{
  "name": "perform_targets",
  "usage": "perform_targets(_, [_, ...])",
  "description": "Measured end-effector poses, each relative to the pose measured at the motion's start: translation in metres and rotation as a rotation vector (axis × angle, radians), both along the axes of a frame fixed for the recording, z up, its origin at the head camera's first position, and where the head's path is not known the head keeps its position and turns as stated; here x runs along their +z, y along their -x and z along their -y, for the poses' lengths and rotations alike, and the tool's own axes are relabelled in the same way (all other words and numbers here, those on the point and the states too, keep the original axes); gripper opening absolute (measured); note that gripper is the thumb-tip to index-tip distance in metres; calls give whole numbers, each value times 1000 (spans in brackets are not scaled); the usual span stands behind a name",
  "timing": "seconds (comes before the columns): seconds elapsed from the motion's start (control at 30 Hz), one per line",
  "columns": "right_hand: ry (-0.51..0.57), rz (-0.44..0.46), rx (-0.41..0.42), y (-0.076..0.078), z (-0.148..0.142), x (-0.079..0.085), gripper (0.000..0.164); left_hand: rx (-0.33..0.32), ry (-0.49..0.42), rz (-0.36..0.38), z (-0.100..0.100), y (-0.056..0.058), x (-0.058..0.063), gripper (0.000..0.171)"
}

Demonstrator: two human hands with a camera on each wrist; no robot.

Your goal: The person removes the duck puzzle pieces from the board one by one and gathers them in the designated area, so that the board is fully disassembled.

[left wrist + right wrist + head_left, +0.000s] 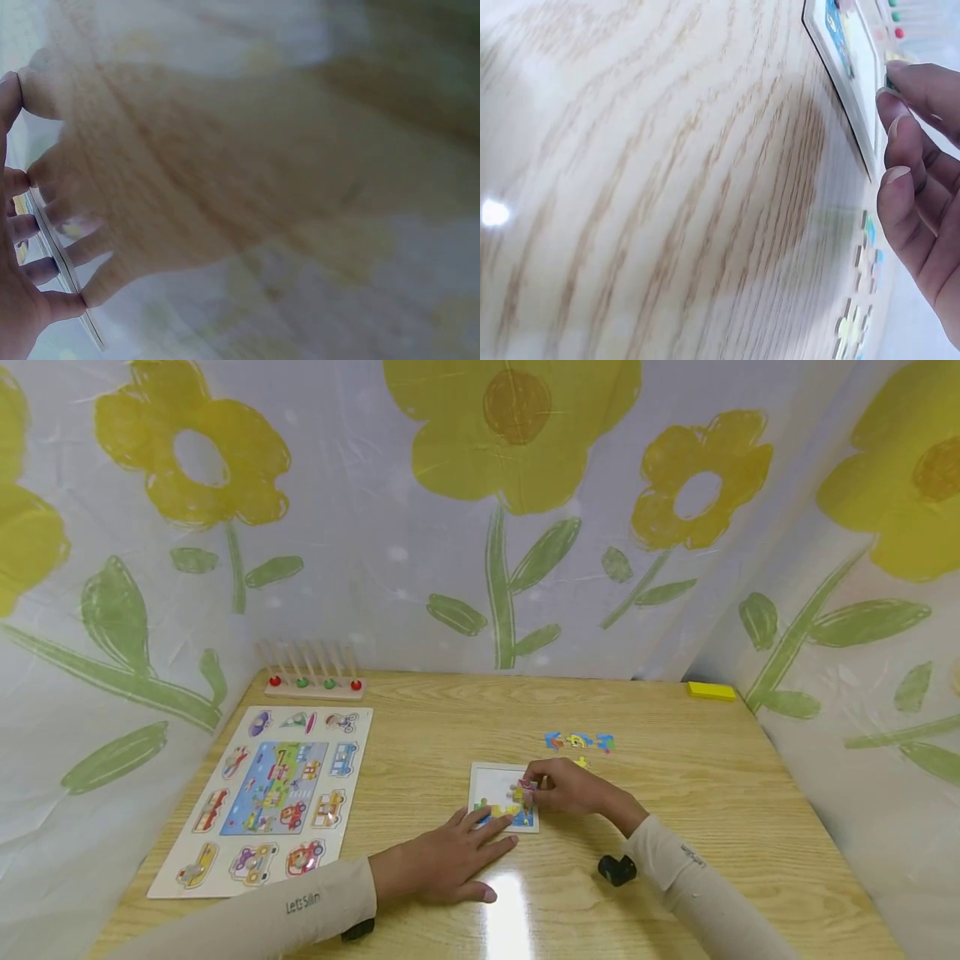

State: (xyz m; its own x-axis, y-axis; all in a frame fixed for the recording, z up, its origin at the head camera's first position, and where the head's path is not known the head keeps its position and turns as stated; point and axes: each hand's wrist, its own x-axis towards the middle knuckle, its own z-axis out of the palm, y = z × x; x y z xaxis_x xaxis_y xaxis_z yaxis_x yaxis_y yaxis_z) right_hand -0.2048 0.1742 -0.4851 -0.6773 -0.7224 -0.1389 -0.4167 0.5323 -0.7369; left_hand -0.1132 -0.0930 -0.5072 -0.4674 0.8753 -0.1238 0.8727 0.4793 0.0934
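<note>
The left hand [450, 864] rests spread fingers on the puzzle [498, 779] at lower centre; the right hand [573, 787] pinches a piece [522, 792].

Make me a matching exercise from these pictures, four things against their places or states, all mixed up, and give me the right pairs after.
Things:
1. left hand
2. right hand
3. yellow block
4. peg rack

Places or states:
A. at the table's far right corner
B. pinching a puzzle piece
C. at the table's far left corner
D. spread over the frame's near side

Pairs: 1-D, 2-B, 3-A, 4-C
</note>
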Motion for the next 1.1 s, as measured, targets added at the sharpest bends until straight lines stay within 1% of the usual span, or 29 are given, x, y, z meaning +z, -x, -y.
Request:
perform_targets(0.4, [31,54,-61,-2,-11,2,7,-2,6,6,-1,0,3,72])
perform_targets(0.57, [50,11,-60,-1,-16,1,7,4,7,20,0,0,2,72])
perform_targets(0.8, [85,16,-71,-1,-24,-2,11,4,6,22,0,0,2,73])
perform_targets(0.87, [84,-3,-74,-1,-26,-2,12,4,10,18,0,-1,1,73])
perform_targets(1.03, [72,-16,-106,-1,-31,-3,14,1,9,4,0,-1,1,72])
perform_targets(1.1, [75,-15,-122,-1,-33,-3,17,-1,5,-2,0,0,1,72])
